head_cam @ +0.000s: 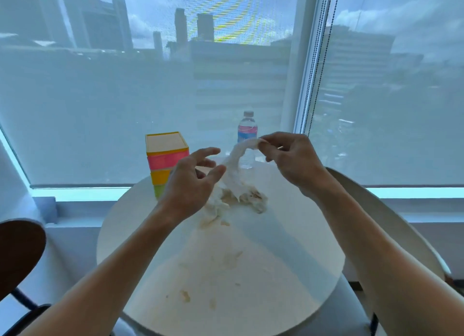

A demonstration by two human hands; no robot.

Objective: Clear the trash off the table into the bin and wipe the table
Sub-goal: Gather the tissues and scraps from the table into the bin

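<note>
A crumpled white tissue (236,175) with brown stains hangs above the round white table (288,273); its lower end lies bunched on the tabletop. My right hand (288,157) pinches the tissue's upper end and holds it up. My left hand (193,182) hovers just left of the hanging tissue with its fingers spread and holds nothing. Brown smears and crumbs (185,295) dot the tabletop nearer to me. No bin is in view.
A stack of coloured boxes (165,157) stands at the table's far left. A water bottle (247,132) stands at the far edge by the window. A dark chair (20,250) is at the left, a light curved chair back (391,225) at the right.
</note>
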